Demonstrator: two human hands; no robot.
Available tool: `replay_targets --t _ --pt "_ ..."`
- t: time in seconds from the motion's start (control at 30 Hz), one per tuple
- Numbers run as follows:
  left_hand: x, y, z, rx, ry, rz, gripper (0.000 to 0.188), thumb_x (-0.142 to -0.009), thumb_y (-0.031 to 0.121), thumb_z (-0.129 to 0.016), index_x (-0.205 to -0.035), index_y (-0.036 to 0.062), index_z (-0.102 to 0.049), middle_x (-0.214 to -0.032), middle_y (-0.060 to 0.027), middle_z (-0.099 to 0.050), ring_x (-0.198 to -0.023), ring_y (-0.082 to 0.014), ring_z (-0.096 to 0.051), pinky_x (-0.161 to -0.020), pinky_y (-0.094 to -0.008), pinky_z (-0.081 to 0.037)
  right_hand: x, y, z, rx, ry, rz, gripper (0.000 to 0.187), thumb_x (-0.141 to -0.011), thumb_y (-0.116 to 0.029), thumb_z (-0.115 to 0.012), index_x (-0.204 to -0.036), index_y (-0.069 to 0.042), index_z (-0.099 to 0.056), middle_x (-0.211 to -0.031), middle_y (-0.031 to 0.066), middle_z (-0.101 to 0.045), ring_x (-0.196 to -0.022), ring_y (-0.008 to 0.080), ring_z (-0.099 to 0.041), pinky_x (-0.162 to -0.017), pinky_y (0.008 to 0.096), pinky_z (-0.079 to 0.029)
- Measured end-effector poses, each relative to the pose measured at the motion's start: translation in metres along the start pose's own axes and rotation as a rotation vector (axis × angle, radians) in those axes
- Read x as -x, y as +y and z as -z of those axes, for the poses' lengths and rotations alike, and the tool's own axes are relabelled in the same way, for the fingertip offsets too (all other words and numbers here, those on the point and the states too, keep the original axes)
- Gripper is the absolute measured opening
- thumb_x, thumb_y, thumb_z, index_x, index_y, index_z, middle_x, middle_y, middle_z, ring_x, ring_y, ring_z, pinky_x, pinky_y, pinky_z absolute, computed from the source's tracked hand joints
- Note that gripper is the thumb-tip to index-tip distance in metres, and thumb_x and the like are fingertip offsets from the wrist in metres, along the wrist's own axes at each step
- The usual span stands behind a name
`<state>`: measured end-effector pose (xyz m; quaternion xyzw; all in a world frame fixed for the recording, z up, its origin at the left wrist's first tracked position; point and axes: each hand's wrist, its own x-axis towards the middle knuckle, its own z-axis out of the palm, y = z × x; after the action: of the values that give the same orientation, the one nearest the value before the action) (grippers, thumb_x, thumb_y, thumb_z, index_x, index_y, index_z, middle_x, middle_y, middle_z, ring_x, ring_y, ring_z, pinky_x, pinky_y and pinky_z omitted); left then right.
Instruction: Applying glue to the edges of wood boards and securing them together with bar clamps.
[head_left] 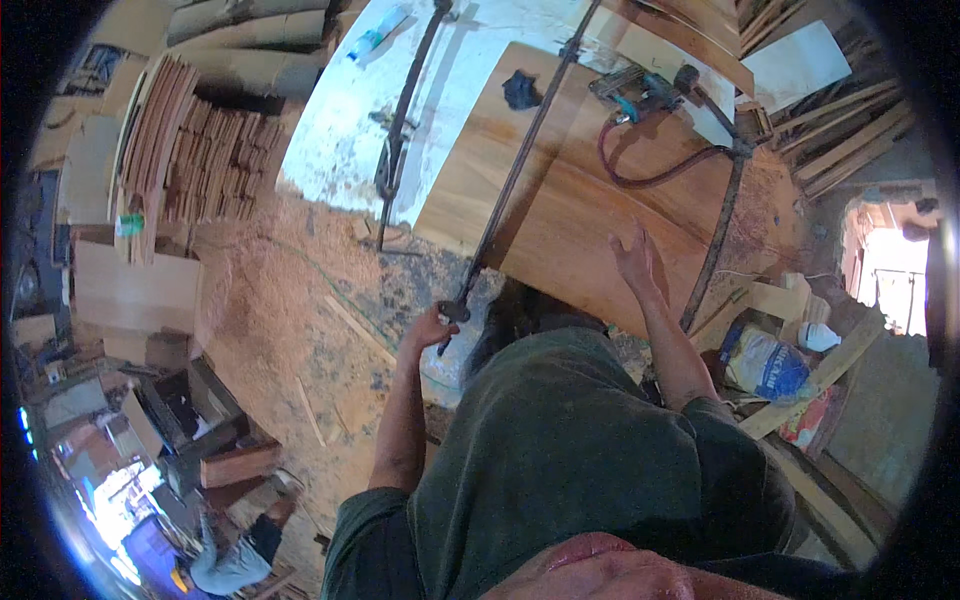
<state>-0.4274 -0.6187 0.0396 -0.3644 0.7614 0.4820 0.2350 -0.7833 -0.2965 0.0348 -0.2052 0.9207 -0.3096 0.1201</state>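
Our left hand [428, 330] has its fingers shut around the near end of a long iron clamp bar [520, 170] lying across the big wooden board [570, 215]. Our right hand [637, 258] rests open on the board. The bar looks heavy and stiff, so we'd best hold it at its end.
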Motion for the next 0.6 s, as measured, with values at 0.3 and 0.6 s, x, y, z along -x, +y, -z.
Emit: replay_targets --t 0.3,0.6 --pt "-0.019 0.005 -0.01 0.179 -0.053 0.159 0.085 -0.061 0.019 -0.088 -0.132 -0.0008 -0.045 -0.101 -0.0138 -0.067 -0.09 -0.021 -0.065 -0.081 -0.0341 -0.053 -0.184 -0.011 -0.016 0.866 0.32 0.436 0.079 -0.093 -0.057 -0.051 -0.153 -0.013 -0.024 -0.156 0.0229 -0.023 -0.141 0.0456 -0.024 -0.115 0.0551 -0.021" --pt "-0.022 0.033 0.003 0.114 -0.139 0.323 0.105 -0.062 0.039 -0.091 -0.141 -0.0042 -0.037 -0.112 -0.0173 -0.067 -0.098 -0.0242 -0.067 -0.086 -0.0344 -0.053 -0.28 -0.021 -0.04 0.257 0.253 0.211 0.087 -0.094 -0.065 -0.039 -0.154 -0.007 -0.015 -0.151 0.0275 -0.032 -0.14 0.0463 -0.029 -0.117 0.0508 -0.02"
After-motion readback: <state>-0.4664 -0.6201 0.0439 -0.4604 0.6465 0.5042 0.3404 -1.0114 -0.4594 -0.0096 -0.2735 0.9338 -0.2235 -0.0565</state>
